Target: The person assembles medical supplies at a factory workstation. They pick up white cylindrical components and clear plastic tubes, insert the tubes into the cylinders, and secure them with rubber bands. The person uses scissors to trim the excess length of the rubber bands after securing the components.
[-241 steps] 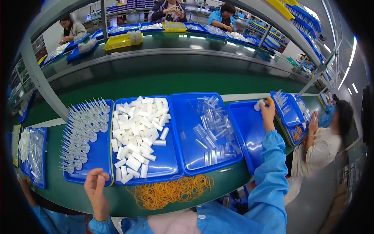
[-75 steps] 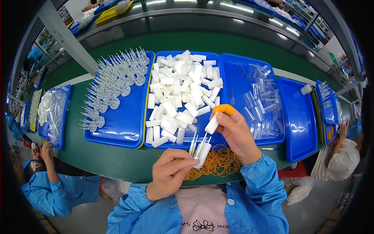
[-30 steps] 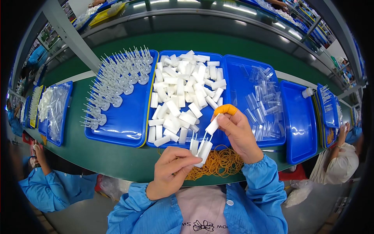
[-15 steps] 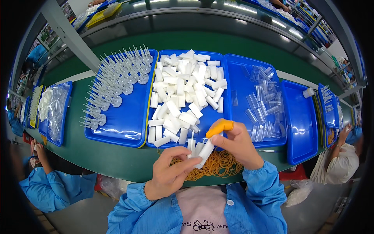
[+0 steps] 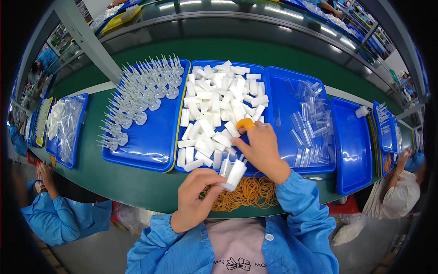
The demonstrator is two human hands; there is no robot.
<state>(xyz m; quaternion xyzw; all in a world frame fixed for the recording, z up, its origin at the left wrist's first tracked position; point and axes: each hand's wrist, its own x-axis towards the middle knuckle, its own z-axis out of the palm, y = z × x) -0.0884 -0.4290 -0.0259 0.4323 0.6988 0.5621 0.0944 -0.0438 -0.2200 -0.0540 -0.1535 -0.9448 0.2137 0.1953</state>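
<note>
White blocks (image 5: 216, 104) lie heaped in a blue tray (image 5: 256, 68) on a green workbench (image 5: 114, 182), where a worker's right hand (image 5: 263, 146) is over the lower right of the pile, thumb and orange-covered forefinger parted; from where I stand, I cannot tell whether they touch a block. At the tray's near edge, the left hand (image 5: 196, 194) pinches a pronged assembly (image 5: 234, 176) carrying white blocks, beside loose orange rubber bands (image 5: 248, 194). Clear spiked bases (image 5: 145, 91) stand to the left.
</note>
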